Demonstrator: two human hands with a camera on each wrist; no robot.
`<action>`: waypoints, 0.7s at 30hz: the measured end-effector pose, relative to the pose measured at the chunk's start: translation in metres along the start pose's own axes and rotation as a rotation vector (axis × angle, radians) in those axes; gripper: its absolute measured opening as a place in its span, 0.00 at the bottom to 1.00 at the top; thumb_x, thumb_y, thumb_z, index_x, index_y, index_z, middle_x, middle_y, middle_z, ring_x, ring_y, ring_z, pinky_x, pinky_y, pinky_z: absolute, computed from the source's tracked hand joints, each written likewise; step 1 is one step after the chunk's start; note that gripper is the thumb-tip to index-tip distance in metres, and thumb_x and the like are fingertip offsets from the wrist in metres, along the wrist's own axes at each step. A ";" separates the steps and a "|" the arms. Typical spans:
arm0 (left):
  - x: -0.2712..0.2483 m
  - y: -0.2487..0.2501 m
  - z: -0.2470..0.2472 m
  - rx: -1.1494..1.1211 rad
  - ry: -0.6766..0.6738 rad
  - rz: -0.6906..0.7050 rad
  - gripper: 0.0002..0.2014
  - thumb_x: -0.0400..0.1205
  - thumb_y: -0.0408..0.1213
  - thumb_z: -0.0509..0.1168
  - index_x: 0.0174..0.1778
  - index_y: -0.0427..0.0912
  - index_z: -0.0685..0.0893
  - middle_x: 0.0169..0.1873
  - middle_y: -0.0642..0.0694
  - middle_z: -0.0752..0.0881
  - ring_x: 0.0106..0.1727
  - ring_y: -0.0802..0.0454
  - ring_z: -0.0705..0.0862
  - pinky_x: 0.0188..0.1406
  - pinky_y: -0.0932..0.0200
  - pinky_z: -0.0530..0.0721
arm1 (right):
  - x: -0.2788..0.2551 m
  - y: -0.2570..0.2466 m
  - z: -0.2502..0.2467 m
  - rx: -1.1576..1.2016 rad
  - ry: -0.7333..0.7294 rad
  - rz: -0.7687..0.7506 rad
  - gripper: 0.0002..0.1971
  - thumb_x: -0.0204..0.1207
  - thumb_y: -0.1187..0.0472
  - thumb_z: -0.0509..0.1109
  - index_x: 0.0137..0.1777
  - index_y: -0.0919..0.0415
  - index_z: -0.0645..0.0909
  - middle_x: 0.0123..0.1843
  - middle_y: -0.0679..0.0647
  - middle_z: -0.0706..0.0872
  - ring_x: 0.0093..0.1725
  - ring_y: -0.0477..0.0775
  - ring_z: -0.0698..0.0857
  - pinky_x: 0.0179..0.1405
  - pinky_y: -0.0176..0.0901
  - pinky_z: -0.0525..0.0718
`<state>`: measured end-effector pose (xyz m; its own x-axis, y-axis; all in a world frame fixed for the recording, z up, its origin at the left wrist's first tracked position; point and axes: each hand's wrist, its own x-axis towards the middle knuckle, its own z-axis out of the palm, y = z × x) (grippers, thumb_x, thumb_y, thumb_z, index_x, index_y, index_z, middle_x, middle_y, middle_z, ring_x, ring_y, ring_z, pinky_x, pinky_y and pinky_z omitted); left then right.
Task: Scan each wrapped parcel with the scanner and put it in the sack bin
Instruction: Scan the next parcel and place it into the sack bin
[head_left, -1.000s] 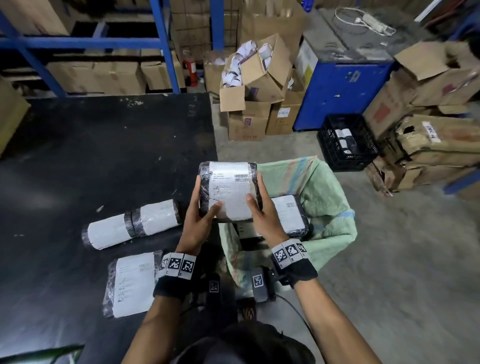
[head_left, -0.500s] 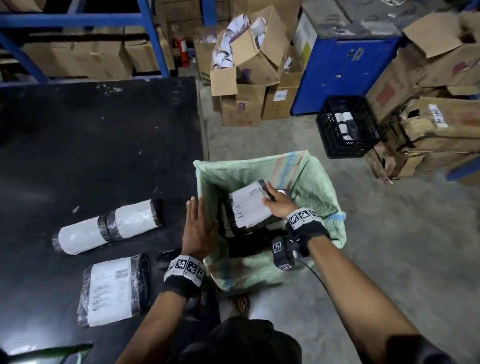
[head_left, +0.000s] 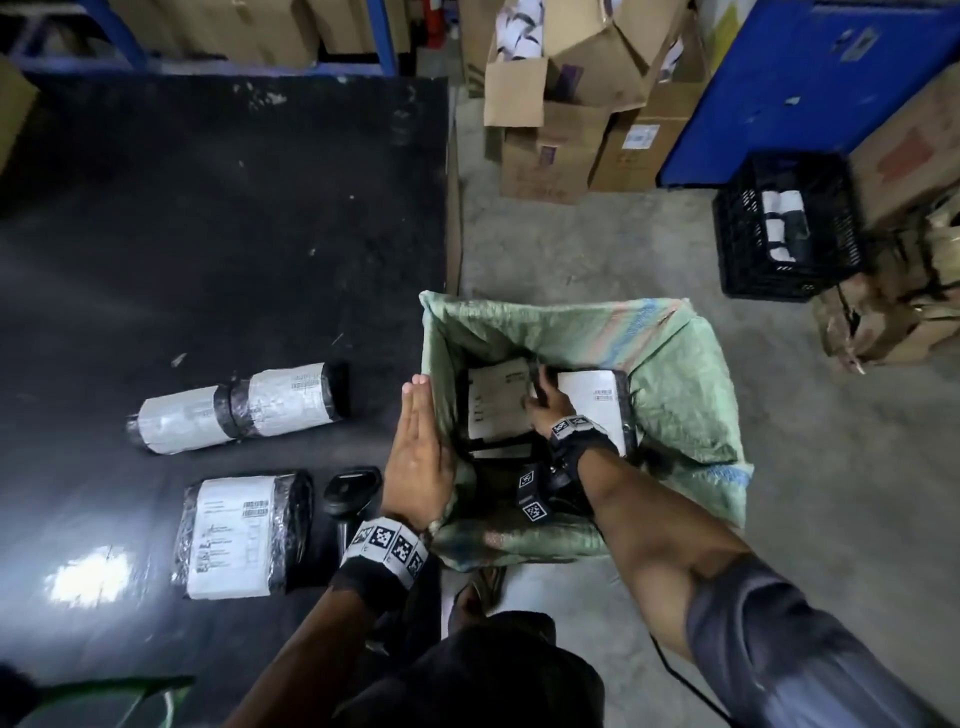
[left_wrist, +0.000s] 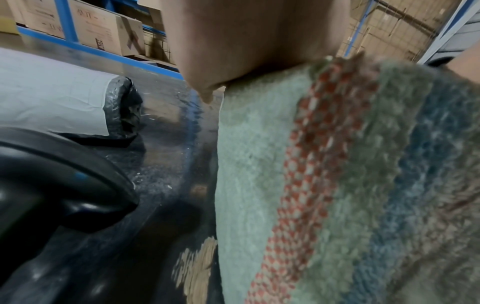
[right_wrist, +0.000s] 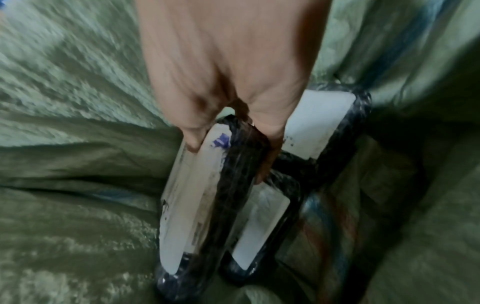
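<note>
Now the right hand grips the black wrapped parcel with the white label, standing on end inside the green woven sack bin, while the flat, empty left hand rests at the sack's left edge.

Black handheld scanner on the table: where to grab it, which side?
Grip the black handheld scanner by its handle, the narrow part running toward the person, coming from above with the left hand, which is open and right beside it. The scanner lies flat on the black table, its wider head pointing away; the handle's near end is hidden behind the wrist.
</note>
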<state>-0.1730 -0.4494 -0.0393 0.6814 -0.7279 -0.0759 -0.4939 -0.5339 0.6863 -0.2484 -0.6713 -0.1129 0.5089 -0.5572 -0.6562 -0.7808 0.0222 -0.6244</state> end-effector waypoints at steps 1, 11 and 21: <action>0.000 0.000 0.000 -0.004 -0.002 -0.004 0.45 0.76 0.18 0.55 0.91 0.32 0.46 0.92 0.39 0.48 0.93 0.45 0.44 0.92 0.50 0.51 | 0.003 0.003 0.006 -0.001 0.019 -0.007 0.39 0.83 0.57 0.67 0.88 0.42 0.49 0.79 0.59 0.76 0.73 0.62 0.80 0.74 0.53 0.77; 0.001 -0.006 -0.004 0.024 -0.049 -0.011 0.46 0.79 0.19 0.57 0.91 0.35 0.43 0.93 0.41 0.45 0.93 0.47 0.41 0.91 0.40 0.56 | 0.016 0.029 0.021 -0.119 0.047 0.054 0.38 0.83 0.57 0.67 0.87 0.39 0.52 0.76 0.63 0.79 0.68 0.67 0.83 0.69 0.52 0.81; 0.003 0.002 -0.013 0.174 -0.091 -0.067 0.44 0.82 0.24 0.59 0.92 0.35 0.43 0.92 0.42 0.46 0.93 0.44 0.39 0.93 0.43 0.50 | 0.005 -0.006 0.008 -0.306 -0.083 0.125 0.40 0.81 0.50 0.67 0.89 0.55 0.51 0.83 0.58 0.69 0.78 0.64 0.74 0.76 0.51 0.73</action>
<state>-0.1649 -0.4470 -0.0289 0.6681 -0.7201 -0.1874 -0.5403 -0.6427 0.5431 -0.2383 -0.6671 -0.1160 0.4207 -0.4962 -0.7595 -0.9050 -0.1715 -0.3892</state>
